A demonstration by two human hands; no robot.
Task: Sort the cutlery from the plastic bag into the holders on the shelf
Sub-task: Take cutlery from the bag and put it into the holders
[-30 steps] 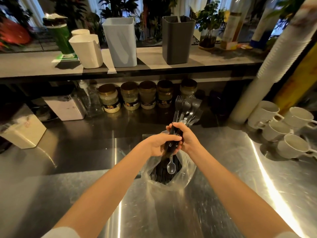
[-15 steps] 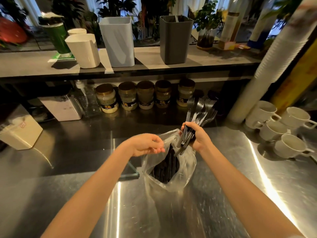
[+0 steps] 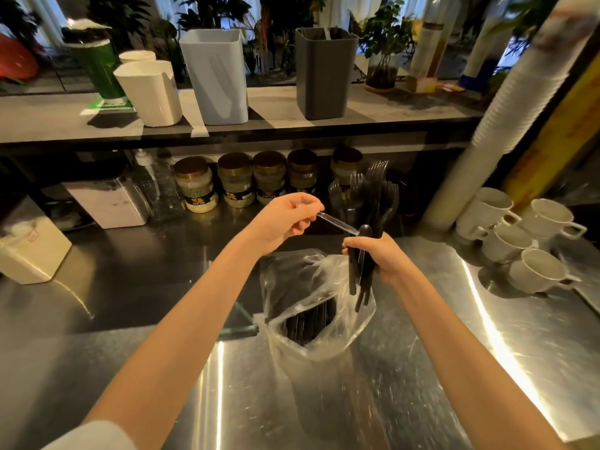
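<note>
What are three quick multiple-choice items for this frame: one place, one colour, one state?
1. Where does the plastic bag sit? A. steel counter B. a drawer C. the floor
2. What colour are the forks in the right hand? A. white B. black C. red
3. What is the left hand doing? A. hanging empty B. gripping the bag C. pinching a clear utensil
Key: 1A, the bag stands open on bare steel; 2B, dark tines rise above the fist; 3C, fingertips nip the clear handle's end.
</note>
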